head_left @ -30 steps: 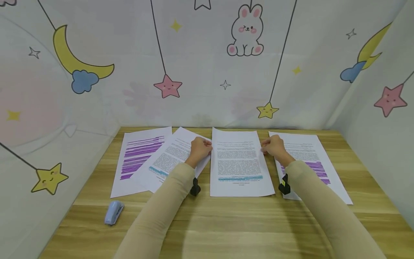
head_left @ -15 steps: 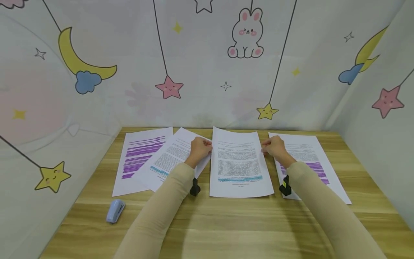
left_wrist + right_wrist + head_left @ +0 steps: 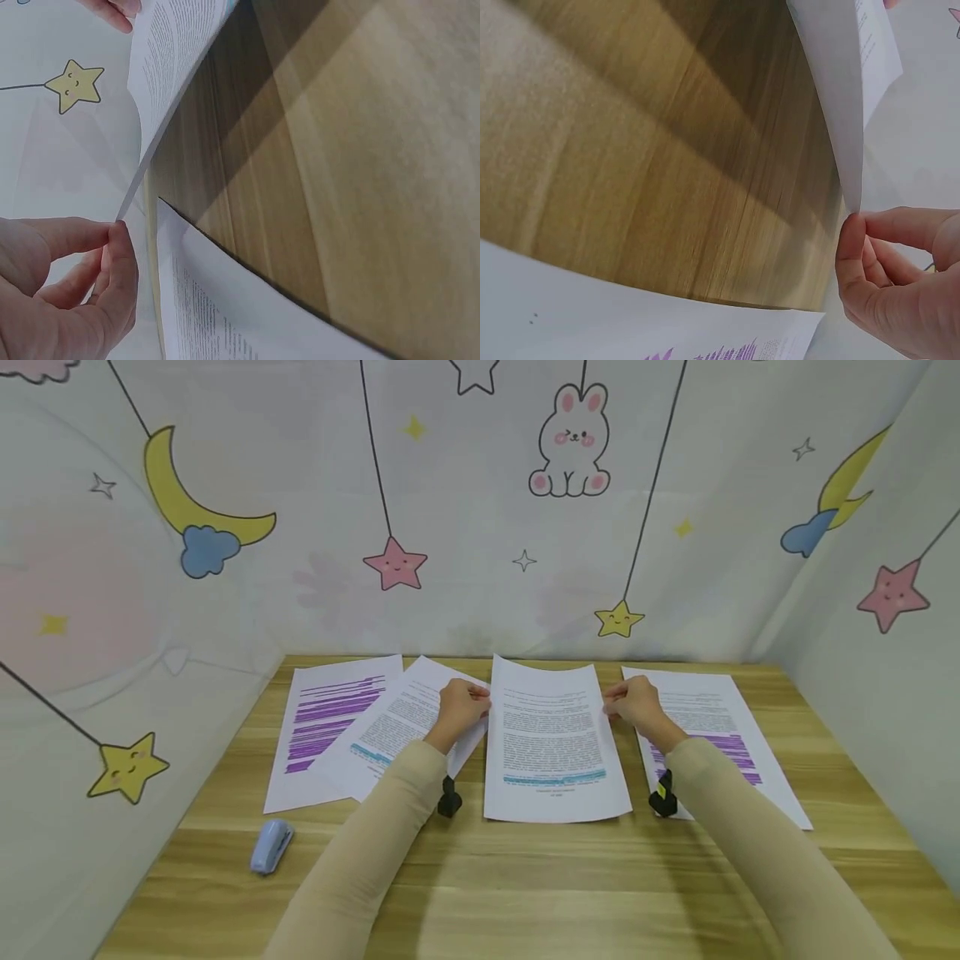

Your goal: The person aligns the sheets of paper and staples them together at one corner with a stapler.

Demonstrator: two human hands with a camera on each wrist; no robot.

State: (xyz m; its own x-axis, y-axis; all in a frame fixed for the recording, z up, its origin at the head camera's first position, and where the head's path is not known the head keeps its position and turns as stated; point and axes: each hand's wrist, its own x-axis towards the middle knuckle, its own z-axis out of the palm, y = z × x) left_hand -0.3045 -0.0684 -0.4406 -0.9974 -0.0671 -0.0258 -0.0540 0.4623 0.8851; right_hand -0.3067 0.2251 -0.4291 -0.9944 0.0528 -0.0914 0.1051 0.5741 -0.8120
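Note:
A printed sheet of paper (image 3: 555,735) with a blue-highlighted band is held up at its two side edges in the middle of the head view. My left hand (image 3: 459,710) pinches its left edge between thumb and fingers; the left wrist view shows that grip (image 3: 82,277) close up. On the opposite edge, my right hand (image 3: 637,703) pinches the sheet the same way. Both wrist views show bare wood under the sheet, so it stands off the table. Beneath my left hand lies another blue-marked sheet (image 3: 408,718), and beneath my right a purple-marked sheet (image 3: 705,718).
A second purple-marked sheet (image 3: 330,727) lies at the far left, partly covered by the blue-marked one. A small light-blue stapler (image 3: 272,847) rests on the wooden table (image 3: 517,893) at front left. A patterned white curtain (image 3: 465,602) hangs behind the table.
Both hands keep their pinch on the sheet. Its lower edge has come slightly nearer and bows a little more. The head view has shifted slightly.

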